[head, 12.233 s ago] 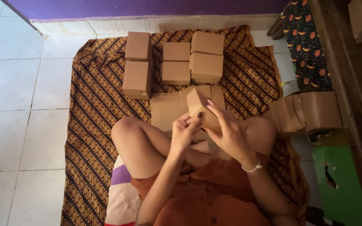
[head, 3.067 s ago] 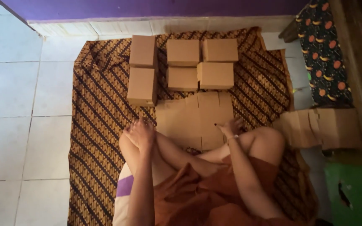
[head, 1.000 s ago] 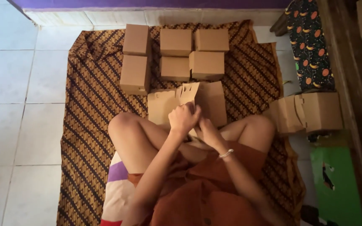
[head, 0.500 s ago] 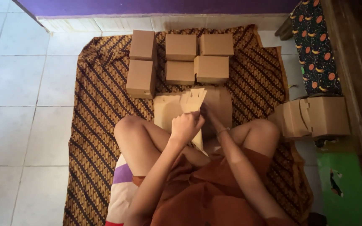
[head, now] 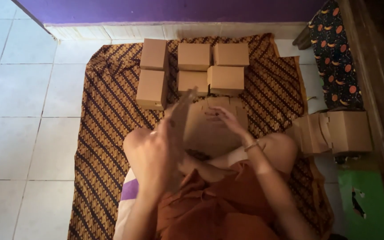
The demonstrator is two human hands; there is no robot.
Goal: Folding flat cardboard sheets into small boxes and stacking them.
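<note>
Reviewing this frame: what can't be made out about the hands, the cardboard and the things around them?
- Left hand, head view: motion blur smears the fingers, so its grip on the flat cardboard blank is unclear.
- Right hand: whether it presses or only touches the stack of flat blanks cannot be told.
- Stack: the number of sheets is too fine to count.
- Side pile of boxes: partly folded pieces overlap, so their number is unclear.

Left hand (head: pixel 154 153) raised, gripping; right hand (head: pixel 225 119) outstretched.
</note>
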